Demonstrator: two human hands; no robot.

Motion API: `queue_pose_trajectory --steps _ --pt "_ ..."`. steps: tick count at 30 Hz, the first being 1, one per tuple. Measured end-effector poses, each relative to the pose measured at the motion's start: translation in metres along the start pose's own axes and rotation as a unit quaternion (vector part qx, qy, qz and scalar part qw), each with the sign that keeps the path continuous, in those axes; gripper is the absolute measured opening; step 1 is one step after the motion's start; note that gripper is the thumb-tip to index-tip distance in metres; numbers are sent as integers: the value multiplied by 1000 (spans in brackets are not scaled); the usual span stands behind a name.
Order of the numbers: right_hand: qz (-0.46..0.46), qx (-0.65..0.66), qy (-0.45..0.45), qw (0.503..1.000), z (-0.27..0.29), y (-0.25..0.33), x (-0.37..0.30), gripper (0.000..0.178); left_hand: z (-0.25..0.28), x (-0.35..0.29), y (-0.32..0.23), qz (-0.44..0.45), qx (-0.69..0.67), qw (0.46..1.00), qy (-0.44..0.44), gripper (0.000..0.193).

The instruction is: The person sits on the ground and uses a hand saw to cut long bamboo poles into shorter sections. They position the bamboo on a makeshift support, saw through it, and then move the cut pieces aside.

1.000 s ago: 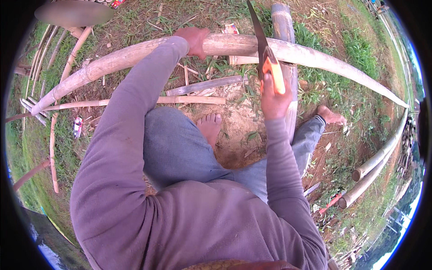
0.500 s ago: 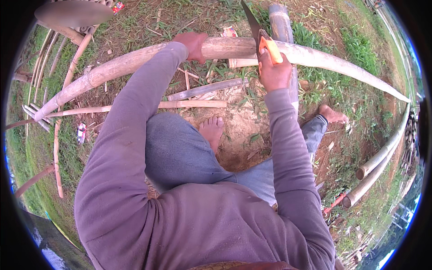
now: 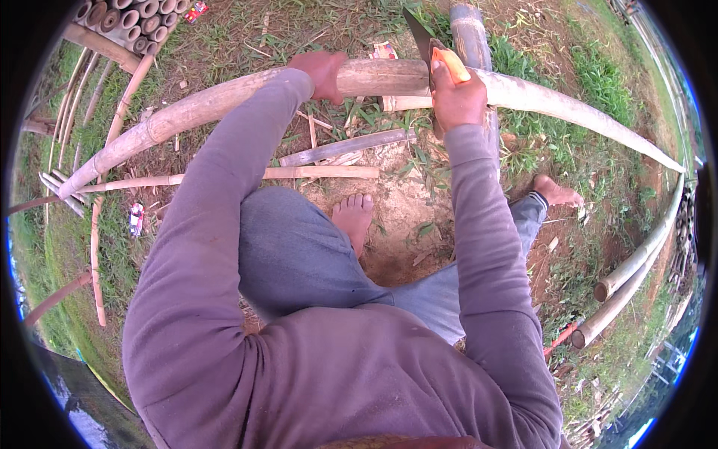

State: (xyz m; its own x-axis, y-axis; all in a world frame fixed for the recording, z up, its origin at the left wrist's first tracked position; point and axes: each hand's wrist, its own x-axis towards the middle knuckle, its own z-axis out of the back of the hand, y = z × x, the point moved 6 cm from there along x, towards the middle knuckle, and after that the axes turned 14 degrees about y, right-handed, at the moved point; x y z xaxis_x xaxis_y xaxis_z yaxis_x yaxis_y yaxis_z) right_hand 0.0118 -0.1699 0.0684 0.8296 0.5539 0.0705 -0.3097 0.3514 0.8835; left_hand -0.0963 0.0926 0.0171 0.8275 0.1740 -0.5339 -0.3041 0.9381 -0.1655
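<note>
Your right hand (image 3: pixel 460 101) has travelled away from your body since a second ago, carrying the handsaw (image 3: pixel 421 37) with it, so that its orange handle (image 3: pixel 453 66) now sits over the line of the thick bamboo pole (image 3: pixel 385 77) instead of mostly on your side of it. Its fingers are wrapped around that handle, and the blade points away from you, across the pole; you cannot tell from this view how deep the teeth sit. Your left hand (image 3: pixel 319 75) stays where it was, its fingers clasped over the pole to the left of the blade. That pole runs crosswise in front of you, bent by the lens, passing over a greyish bamboo log (image 3: pixel 470 37) near the saw. Just below the pole, a short bamboo piece (image 3: pixel 406 103) lies by the log. Nearer to you, a grey split length (image 3: pixel 348 147) and a long pale strip (image 3: pixel 321 172) lie on the ground, above your bare left foot (image 3: pixel 352 221). Your right foot (image 3: pixel 557 191) is out to the right, and beyond it lie two cut bamboo poles (image 3: pixel 636 269). Stacked bamboo tubes (image 3: pixel 142 22) show their round ends at the upper left.
</note>
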Motion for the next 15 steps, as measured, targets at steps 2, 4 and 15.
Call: queue_pose_trajectory --steps 2,4,15 --pt "14 13 3 1000 5 -15 -46 23 -7 -6 0 -7 -1 1000 -1 98" --pt "-8 64 4 998 27 -16 -156 21 -10 -9 9 0 2 1000 -11 100" --pt "-11 -16 -40 999 7 -6 -16 33 3 -1 -10 -9 8 1000 -9 99"
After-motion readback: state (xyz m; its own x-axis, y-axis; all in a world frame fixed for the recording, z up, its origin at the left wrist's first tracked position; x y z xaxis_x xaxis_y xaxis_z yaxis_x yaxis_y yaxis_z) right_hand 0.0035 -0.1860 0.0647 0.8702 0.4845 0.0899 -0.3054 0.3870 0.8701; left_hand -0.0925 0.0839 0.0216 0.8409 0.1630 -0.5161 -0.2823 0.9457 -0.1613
